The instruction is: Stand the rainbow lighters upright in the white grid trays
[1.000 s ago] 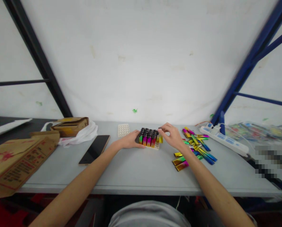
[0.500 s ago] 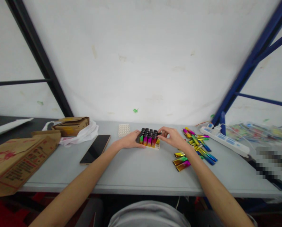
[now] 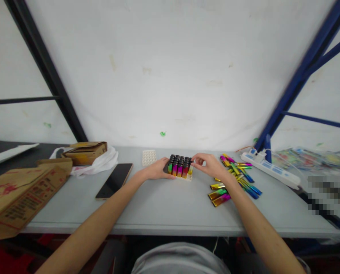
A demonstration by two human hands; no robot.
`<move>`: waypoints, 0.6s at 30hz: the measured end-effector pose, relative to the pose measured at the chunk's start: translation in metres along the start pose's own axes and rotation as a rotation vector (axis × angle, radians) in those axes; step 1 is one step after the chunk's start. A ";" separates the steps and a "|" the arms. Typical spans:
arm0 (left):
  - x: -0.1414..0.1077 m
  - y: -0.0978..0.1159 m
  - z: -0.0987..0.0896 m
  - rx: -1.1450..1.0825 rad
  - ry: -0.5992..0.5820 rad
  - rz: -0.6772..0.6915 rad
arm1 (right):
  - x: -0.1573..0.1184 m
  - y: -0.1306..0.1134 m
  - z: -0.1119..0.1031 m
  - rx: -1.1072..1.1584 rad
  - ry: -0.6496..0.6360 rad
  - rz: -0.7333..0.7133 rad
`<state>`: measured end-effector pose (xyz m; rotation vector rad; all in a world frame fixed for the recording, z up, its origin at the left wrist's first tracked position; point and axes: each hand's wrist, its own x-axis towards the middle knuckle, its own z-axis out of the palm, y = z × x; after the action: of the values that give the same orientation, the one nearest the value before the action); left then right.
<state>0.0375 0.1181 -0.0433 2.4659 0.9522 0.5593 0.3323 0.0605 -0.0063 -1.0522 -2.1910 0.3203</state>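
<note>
Rows of upright lighters point(image 3: 180, 167) with black tops and shiny rainbow bodies stand packed in a pale tray point(image 3: 189, 177). My left hand point(image 3: 157, 169) grips the left side of this block, thumb along the front and fingers behind. At the block's right edge my right hand point(image 3: 203, 163) is closed in a pinch on the top of a lighter point(image 3: 190, 170) with a yellow body; the fingertips partly cover it. Loose shiny rainbow lighters point(image 3: 221, 196) lie in a pile by my right forearm, which hides some of them.
A white knobbly tray point(image 3: 149, 157) lies behind my left hand. Leftward are a dark phone point(image 3: 114, 180), a small cardboard box point(image 3: 85, 153) on a white plastic bag point(image 3: 108, 161), and a larger carton point(image 3: 24, 194). A white power strip point(image 3: 271, 170) lies at the right.
My right fingers have shifted slightly at the block's right edge, and the yellow lighter there sits a little lower among the others. The left hand keeps its place.
</note>
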 end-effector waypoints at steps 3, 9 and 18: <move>0.000 0.001 0.000 -0.014 0.005 0.004 | -0.001 -0.002 -0.002 -0.015 0.030 0.006; 0.000 0.001 -0.001 -0.014 0.006 -0.007 | -0.001 -0.004 -0.024 -0.070 0.139 0.048; 0.000 0.000 0.000 -0.006 0.010 -0.021 | -0.048 -0.031 -0.076 -0.116 -0.231 0.073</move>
<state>0.0375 0.1182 -0.0432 2.4469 0.9780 0.5667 0.3859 -0.0006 0.0420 -1.2126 -2.4043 0.3676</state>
